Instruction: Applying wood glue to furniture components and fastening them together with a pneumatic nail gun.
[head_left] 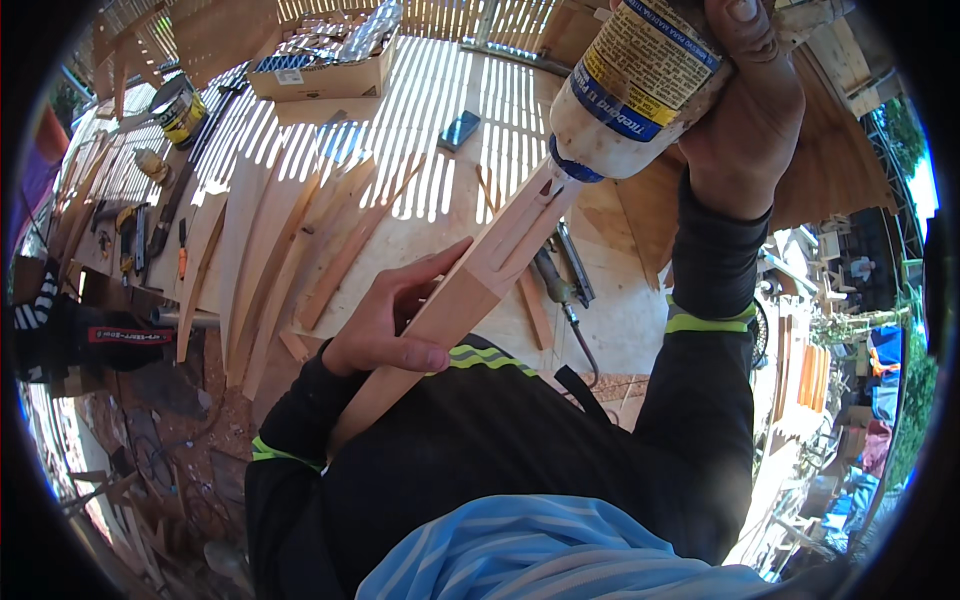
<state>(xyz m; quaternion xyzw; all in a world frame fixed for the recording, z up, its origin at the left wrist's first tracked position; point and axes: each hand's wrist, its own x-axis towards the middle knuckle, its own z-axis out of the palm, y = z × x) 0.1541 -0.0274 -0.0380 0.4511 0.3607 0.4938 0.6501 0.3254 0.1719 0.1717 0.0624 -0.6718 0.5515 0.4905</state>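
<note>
My left hand grips a long squared piece of wood, with the thumb over its near side and the fingers along the far side. The wood slants up from my torso to the right and has narrow slots cut near its far end. In my right hand is a glue bottle, tipped with its nozzle down. The nozzle meets or nearly meets the slotted end of the wood. Whether glue is flowing cannot be made out.
Several curved wood strips lie on the plywood bench. An air tool with a hose rests beyond the wood. Farther back are a phone, a cardboard box and a can. An orange-handled tool lies at left.
</note>
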